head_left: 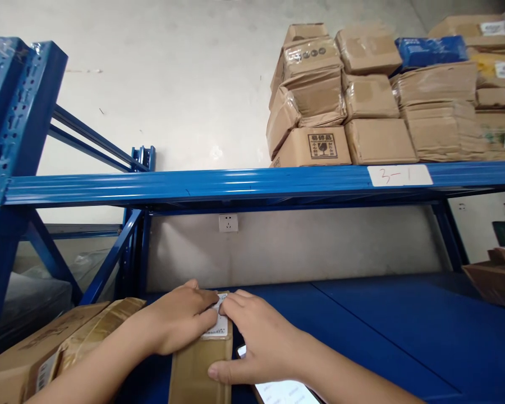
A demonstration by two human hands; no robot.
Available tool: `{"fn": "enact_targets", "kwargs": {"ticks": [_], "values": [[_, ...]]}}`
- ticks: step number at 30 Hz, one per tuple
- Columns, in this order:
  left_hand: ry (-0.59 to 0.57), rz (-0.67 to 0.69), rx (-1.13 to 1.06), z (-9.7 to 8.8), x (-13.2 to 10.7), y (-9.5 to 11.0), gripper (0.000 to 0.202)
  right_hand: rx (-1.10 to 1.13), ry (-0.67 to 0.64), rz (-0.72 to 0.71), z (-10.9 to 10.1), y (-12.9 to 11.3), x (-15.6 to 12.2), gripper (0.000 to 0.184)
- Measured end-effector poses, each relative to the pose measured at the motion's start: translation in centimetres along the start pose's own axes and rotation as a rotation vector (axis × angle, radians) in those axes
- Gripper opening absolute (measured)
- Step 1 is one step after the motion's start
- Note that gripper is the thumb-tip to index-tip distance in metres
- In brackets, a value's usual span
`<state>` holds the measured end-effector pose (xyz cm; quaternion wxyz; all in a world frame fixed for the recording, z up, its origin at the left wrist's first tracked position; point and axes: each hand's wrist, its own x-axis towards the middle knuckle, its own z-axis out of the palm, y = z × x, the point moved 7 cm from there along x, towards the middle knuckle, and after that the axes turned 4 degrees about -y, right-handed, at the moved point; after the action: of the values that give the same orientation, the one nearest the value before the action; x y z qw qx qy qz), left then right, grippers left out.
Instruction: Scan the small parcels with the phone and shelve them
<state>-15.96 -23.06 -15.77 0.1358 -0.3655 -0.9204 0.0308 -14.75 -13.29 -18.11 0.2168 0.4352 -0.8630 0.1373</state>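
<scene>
A narrow brown cardboard box [200, 373] lies on the blue lower shelf in front of me, with a white printed label [217, 329] near its far end. My left hand [183, 317] comes over the box from the left, its bent fingers and thumb closed on the label's left edge. On the right side, my right hand [261, 336] rests with its fingertips at the label's upper right. Its thumb is stretched apart and touches the box top. A phone [288, 391] with a lit screen lies beside the box, partly hidden beneath my right hand and forearm.
Brown boxes [25, 348] stand at the lower left. Above runs a blue shelf beam [235, 182] marked "3-1", with stacked cartons [381, 137] on it. A blue upright post [21, 123] rises at left. More packages [499, 275] sit at far right.
</scene>
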Motion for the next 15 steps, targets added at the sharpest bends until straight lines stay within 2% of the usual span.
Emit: {"fn": "enact_targets", "kwargs": {"ticks": [3,9,12,15], "values": [[-0.098,0.010,0.048,0.27,1.02,-0.41,0.045,0.019,-0.003,-0.010,0.09,0.15,0.13,0.049],[-0.049,-0.082,0.236,-0.11,1.15,-0.59,0.042,0.064,0.006,0.015,-0.10,0.28,0.33,0.053],[-0.057,-0.148,0.224,-0.20,0.82,-0.72,0.042,0.044,0.026,0.004,-0.17,0.18,0.55,0.059],[-0.088,-0.135,0.210,-0.21,0.71,-0.83,0.045,0.018,0.029,0.008,-0.05,0.30,0.92,0.061]]}}
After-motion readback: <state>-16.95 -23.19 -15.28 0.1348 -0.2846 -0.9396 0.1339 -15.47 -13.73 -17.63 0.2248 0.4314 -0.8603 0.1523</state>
